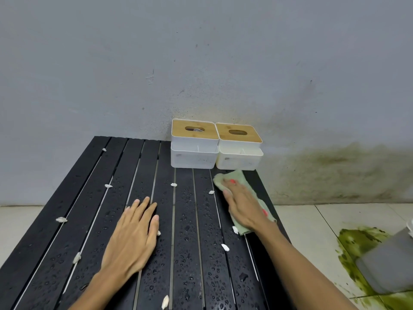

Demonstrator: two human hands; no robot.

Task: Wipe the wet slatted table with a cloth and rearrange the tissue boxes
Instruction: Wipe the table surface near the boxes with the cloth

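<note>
A black slatted table (187,220) is covered in water drops. My right hand (242,205) presses flat on a pale green cloth (237,179) near the table's right edge. My left hand (134,233) lies flat, fingers apart, on the wet slats at the middle. Two white tissue boxes with wooden lids stand side by side at the far right corner against the wall: the left box (194,144) and the right box (239,147). The cloth's far end lies just in front of the right box.
Several small white scraps (61,219) lie scattered on the slats. A grey wall (201,63) stands behind the table. To the right, the tiled floor carries a green stain (357,245) and a grey object (388,262).
</note>
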